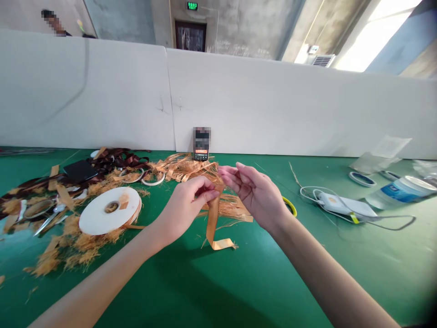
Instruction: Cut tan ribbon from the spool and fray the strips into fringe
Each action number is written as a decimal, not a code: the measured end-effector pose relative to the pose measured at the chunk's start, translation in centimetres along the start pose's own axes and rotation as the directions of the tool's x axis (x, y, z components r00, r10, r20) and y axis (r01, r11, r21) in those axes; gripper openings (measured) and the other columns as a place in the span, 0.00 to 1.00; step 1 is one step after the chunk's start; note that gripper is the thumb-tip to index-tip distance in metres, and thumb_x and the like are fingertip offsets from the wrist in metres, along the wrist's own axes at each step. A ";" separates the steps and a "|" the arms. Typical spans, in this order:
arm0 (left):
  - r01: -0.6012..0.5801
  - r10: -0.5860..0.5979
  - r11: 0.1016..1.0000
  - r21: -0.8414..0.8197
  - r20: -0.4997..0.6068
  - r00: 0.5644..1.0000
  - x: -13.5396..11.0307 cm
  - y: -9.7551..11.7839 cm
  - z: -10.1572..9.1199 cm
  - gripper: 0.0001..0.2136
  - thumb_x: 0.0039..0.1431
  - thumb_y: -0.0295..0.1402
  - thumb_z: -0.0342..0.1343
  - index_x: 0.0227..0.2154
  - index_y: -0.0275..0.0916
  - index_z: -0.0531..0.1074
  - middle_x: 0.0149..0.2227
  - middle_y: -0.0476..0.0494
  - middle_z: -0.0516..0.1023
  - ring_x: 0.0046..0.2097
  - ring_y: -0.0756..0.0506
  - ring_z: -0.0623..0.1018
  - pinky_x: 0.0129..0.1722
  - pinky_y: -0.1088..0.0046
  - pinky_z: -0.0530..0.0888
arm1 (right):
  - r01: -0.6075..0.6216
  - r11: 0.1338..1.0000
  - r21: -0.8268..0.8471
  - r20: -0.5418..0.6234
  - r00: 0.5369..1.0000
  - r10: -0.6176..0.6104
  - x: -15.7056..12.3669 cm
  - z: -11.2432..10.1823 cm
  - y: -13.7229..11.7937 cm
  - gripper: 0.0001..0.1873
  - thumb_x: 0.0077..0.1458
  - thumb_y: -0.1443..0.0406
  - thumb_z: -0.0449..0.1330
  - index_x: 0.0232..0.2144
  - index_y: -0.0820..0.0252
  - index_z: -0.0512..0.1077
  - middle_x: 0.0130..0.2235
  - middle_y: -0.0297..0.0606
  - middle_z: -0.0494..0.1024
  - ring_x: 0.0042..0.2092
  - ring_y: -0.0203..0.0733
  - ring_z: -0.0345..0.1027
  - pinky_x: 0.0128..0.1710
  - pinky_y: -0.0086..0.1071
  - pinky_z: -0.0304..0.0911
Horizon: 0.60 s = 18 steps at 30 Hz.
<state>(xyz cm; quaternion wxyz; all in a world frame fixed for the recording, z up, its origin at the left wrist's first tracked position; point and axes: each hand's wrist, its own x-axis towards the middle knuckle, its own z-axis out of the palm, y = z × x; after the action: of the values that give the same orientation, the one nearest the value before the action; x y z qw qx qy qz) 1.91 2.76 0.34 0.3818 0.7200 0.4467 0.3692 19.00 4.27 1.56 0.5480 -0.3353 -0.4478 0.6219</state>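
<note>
A strip of golden-brown ribbon point(213, 216) hangs from the pinched fingers of my left hand point(191, 200), its lower end bent to the right near the green tabletop. My right hand point(257, 193) is raised just right of the ribbon's top, palm turned inward, fingers apart and slightly curled; I see nothing held in it. Frayed ribbon pieces point(235, 207) lie behind and between the hands. More frayed strips point(177, 166) are heaped beyond my left hand. Left of that hand lies a white ribbon spool point(99, 212) with brown ribbon wound on it.
A phone point(201, 146) leans on the white partition point(273, 100). Scissors point(49, 218), dark ribbon point(123, 157) and orange fluff point(82, 255) clutter the left. On the right are a white power strip point(348, 205) with its cable, a labelled bottle point(403, 191) and a yellow ring point(290, 207).
</note>
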 end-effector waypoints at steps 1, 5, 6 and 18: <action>0.002 -0.002 1.000 -0.006 0.003 1.000 -0.1 0.1 0.0 0.08 0.61 0.35 0.51 0.27 0.40 0.65 0.27 0.51 0.68 0.30 0.49 0.68 0.31 0.72 0.68 | -0.021 0.999 0.028 0.002 1.000 0.021 0.1 0.1 -0.2 0.14 0.57 0.64 0.55 0.21 0.58 0.68 0.29 0.35 0.74 0.32 0.32 0.68 0.40 0.29 0.65; -0.034 0.033 0.999 0.028 0.049 0.998 -0.1 0.3 0.2 0.07 0.61 0.33 0.51 0.27 0.39 0.65 0.27 0.51 0.68 0.30 0.50 0.69 0.31 0.72 0.67 | -0.059 0.998 -0.014 0.060 0.996 0.059 0.6 0.3 -0.8 0.18 0.57 0.64 0.54 0.16 0.57 0.57 0.20 0.26 0.53 0.21 0.30 0.45 0.23 0.27 0.54; -0.049 0.045 0.997 0.056 0.060 0.997 0.0 0.3 0.1 0.07 0.62 0.32 0.51 0.27 0.39 0.66 0.27 0.51 0.69 0.29 0.50 0.69 0.31 0.72 0.67 | -0.074 0.996 -0.042 0.079 0.994 0.077 0.7 0.2 -0.9 0.19 0.56 0.64 0.54 0.16 0.57 0.56 0.19 0.25 0.51 0.21 0.30 0.42 0.21 0.28 0.51; -0.007 -0.002 0.993 0.117 0.074 0.997 -0.5 -1.8 -1.5 0.08 0.60 0.35 0.52 0.28 0.40 0.70 0.29 0.49 0.73 0.31 0.48 0.72 0.34 0.71 0.70 | -0.015 0.881 -0.474 0.012 1.000 0.023 1.7 -4.4 -2.8 0.16 0.54 0.64 0.56 0.16 0.61 0.66 0.22 0.34 0.69 0.20 0.29 0.44 0.20 0.32 0.37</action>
<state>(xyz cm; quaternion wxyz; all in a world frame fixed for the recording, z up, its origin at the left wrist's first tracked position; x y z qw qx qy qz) -0.19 3.13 -0.69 0.3545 0.7550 0.4522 0.3159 23.75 6.78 2.60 0.4395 -0.4580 -0.5874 0.5020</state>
